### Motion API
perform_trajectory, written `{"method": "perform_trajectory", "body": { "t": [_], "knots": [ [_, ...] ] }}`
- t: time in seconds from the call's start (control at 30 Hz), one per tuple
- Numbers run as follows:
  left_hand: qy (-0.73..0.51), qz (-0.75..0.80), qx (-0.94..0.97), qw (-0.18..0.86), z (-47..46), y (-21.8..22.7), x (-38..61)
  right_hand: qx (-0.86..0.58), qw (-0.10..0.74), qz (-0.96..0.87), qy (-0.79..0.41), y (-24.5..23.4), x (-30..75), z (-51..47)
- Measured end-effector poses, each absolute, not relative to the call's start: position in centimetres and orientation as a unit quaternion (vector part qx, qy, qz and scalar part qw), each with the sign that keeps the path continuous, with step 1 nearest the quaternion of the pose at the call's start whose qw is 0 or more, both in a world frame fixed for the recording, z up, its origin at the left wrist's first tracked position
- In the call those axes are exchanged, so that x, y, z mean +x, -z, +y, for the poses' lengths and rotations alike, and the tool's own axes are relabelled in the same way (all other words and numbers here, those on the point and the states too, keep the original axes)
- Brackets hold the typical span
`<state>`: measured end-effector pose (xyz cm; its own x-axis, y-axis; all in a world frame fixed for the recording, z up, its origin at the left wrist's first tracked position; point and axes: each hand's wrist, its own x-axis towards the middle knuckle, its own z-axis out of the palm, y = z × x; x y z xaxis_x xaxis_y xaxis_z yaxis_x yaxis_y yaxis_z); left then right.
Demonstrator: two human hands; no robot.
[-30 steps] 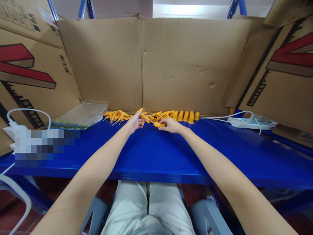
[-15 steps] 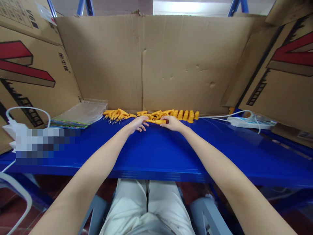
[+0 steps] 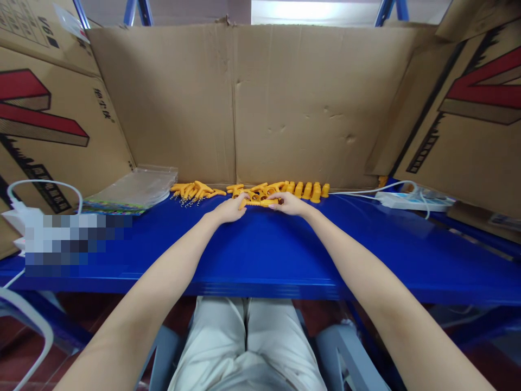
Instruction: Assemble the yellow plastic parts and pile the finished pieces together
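A row of small orange plastic pieces lies along the back of the blue shelf (image 3: 260,250), some flat with metal rings (image 3: 195,190), some standing upright like little cones (image 3: 311,190). Both my arms reach far forward to the middle of that row. My left hand (image 3: 228,210) and my right hand (image 3: 290,204) have their fingers curled on the two ends of one orange piece (image 3: 260,202) lying flat just in front of the row.
Cardboard sheets (image 3: 285,103) wall in the shelf at the back and both sides. A stack of clear plastic bags (image 3: 134,190) lies at the left, a white power strip (image 3: 411,201) with cable at the right, a white charger (image 3: 18,214) at the far left.
My left hand, which held an orange piece raised a second ago, has come down and closed on the left end of the piece under my right hand. The right hand has hardly moved.
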<state>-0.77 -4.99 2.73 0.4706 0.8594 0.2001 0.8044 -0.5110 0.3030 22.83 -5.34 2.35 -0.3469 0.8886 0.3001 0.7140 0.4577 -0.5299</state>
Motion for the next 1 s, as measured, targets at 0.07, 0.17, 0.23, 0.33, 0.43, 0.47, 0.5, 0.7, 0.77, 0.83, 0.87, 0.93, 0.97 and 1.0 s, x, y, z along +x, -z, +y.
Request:
{"method": "perform_trajectory", "body": {
  "t": [0.07,0.17,0.23,0.33,0.43,0.47,0.5,0.7,0.77,0.83,0.87,0.93,0.97,1.0],
  "knots": [
    [-0.135,0.505,0.852,-0.004,-5.3,-3.1,-0.6,-0.477,0.291,-0.808,-0.185,-2.2,22.8,-5.0],
    [-0.126,0.522,0.841,-0.056,-5.6,-3.5,-0.4,-0.458,0.341,-0.791,-0.220,-1.9,22.7,-4.6],
    [-0.130,0.526,0.839,-0.054,-5.5,-3.5,-0.3,-0.458,0.377,-0.764,-0.254,-1.9,22.8,-4.4],
    [-0.128,0.529,0.838,-0.041,-5.1,-3.1,-0.5,-0.442,0.408,-0.732,-0.320,-2.1,23.5,-4.3],
    [-0.127,0.527,0.839,-0.041,-4.6,-2.8,-0.9,-0.412,0.427,-0.714,-0.371,-2.6,24.2,-4.6],
    [-0.129,0.525,0.840,-0.041,-4.6,-2.7,-1.0,-0.411,0.428,-0.705,-0.389,-2.7,24.2,-4.8],
    [-0.132,0.524,0.841,-0.041,-4.6,-2.7,-1.0,-0.416,0.421,-0.696,-0.408,-2.9,24.2,-5.1],
    [-0.134,0.527,0.838,-0.042,-4.8,-2.9,-1.0,-0.476,0.338,-0.636,-0.504,-2.9,23.0,-6.3],
    [-0.134,0.526,0.839,-0.041,-4.7,-2.8,-1.0,-0.494,0.328,-0.624,-0.509,-2.7,22.6,-6.3],
    [-0.135,0.524,0.840,-0.033,-4.5,-2.6,-1.0,-0.511,0.319,-0.628,-0.493,-2.7,22.5,-6.3],
    [-0.136,0.522,0.842,-0.027,-4.4,-2.5,-1.0,-0.521,0.315,-0.630,-0.482,-2.8,22.5,-6.3],
    [-0.144,0.518,0.843,-0.014,-4.2,-2.4,-1.0,-0.533,0.306,-0.629,-0.477,-3.0,22.7,-6.3],
    [-0.149,0.516,0.844,-0.009,-4.1,-2.3,-1.0,-0.530,0.304,-0.628,-0.482,-3.2,22.8,-6.4],
    [-0.153,0.514,0.844,-0.006,-4.0,-2.2,-1.1,-0.519,0.305,-0.631,-0.488,-3.3,22.9,-6.4]
  ]
}}
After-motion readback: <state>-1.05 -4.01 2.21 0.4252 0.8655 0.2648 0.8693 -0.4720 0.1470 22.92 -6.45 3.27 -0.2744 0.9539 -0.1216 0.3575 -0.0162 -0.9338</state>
